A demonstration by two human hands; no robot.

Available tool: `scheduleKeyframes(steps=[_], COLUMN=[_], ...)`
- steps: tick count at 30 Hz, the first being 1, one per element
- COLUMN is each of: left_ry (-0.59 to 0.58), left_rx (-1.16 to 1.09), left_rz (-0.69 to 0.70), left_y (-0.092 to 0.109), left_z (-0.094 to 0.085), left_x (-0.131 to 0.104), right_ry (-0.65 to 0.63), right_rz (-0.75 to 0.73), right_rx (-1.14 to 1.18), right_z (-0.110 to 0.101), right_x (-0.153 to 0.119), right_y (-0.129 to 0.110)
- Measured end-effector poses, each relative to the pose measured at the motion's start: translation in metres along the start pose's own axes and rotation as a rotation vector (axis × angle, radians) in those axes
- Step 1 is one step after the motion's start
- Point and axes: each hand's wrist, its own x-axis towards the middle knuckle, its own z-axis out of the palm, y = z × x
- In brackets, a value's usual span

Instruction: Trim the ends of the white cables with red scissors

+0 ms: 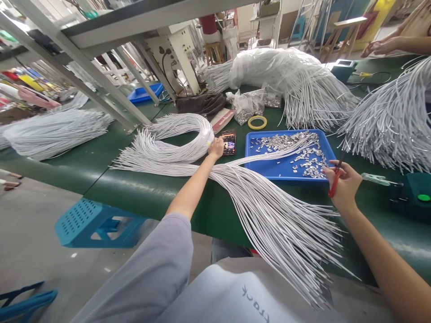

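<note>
My left hand (pixel 216 148) is closed, its fingers curled at the left edge of a lit phone (pixel 229 142) and against a looped bundle of white cables (pixel 202 134). What those fingers hold, if anything, I cannot make out. Red-handled scissors (pixel 334 183) are in my right hand (pixel 346 184), by the right corner of a blue tray (pixel 269 172). Small metal terminals (pixel 311 162) are scattered in the tray, and a few cable ends lie over them. More white cables (pixel 276 211) fan out toward me across the table's front edge.
Bagged metal parts (pixel 244 110) and a yellow tape roll (pixel 257 122) lie behind the tray. Large cable bundles (pixel 393 116) flank the work area. A green device (pixel 412 195) sits at right. Another person's hands (pixel 382 46) show at upper right. A blue stool (pixel 97 224) stands below.
</note>
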Motion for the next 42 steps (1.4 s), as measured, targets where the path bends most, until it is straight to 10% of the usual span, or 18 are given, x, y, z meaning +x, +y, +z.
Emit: scheduleKeyframes(steps=[42], left_ry=[-0.067], left_rx=[0.098], left_rz=[-0.017], left_y=[0.0041], left_z=[0.0000], left_x=[-0.0017], right_ry=[-0.017], right_rz=[0.014], right_rx=[-0.008], right_z=[0.0022], right_x=[-0.0005], right_y=[-0.0032])
